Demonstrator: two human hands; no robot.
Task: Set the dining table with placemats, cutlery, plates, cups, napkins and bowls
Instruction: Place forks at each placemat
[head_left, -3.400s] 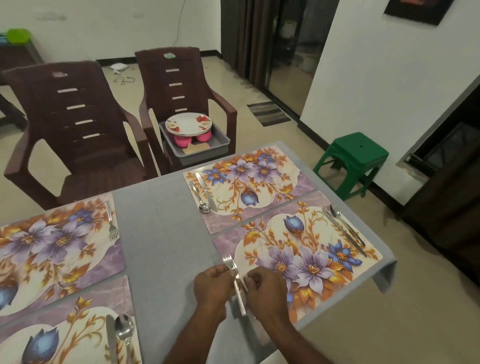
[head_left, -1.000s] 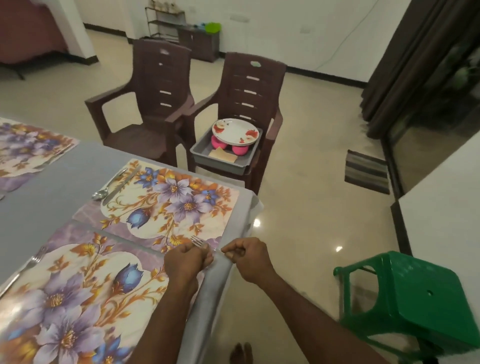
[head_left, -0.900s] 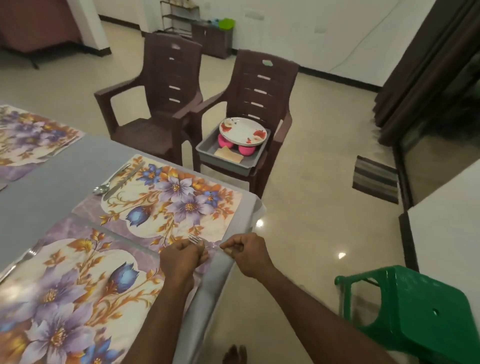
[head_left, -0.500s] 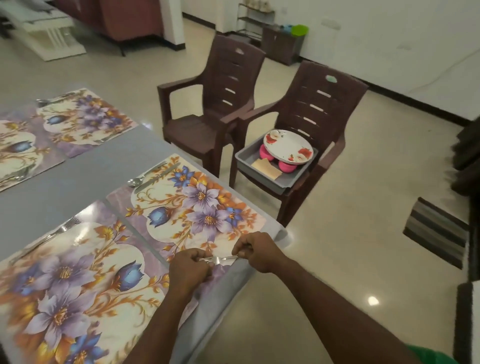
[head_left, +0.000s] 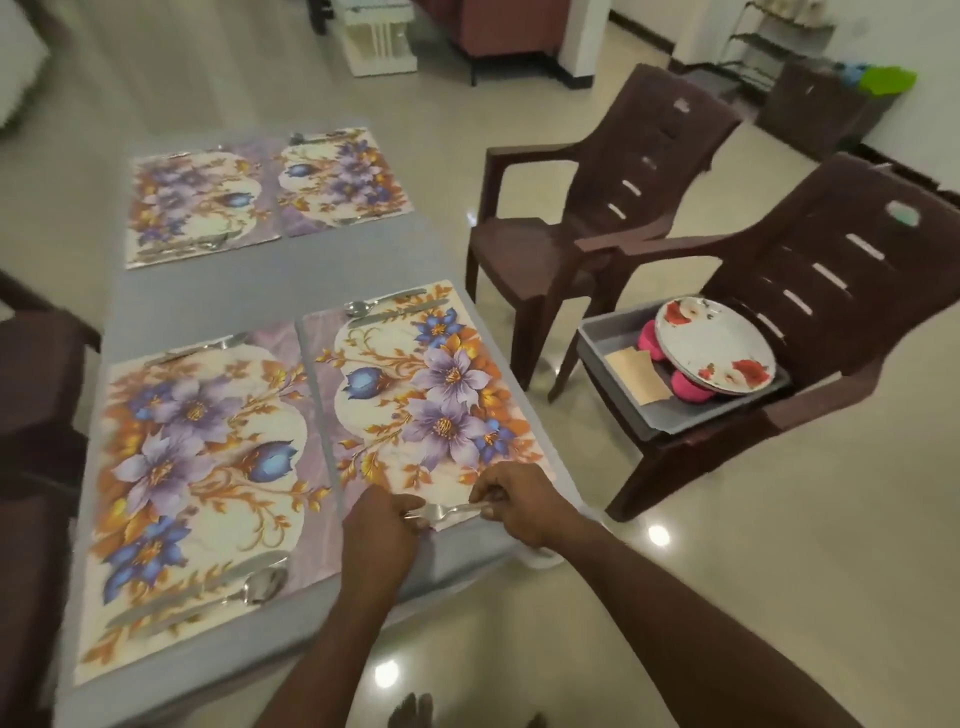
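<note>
Covering the long table is a smooth grey cloth, and on it lie four rectangular placemats — glossy, printed with purple and blue flowers and orange leaves. The nearest right placemat has a spoon and knife along its far edge; the one beside it on the left carries a spoon and knife near its close edge. To the right stand two brown moulded plastic chairs with slotted backs; the nearer chair holds a grey rectangular tub with a round white plate painted with red flowers, resting on pink cups.

At the near edge of the right placemat a thin, shiny metal fork lies with its long axis running left to right, tines pointing left. The left hand has curled fingers at the tine end — the right hand pinches the handle end.
</note>
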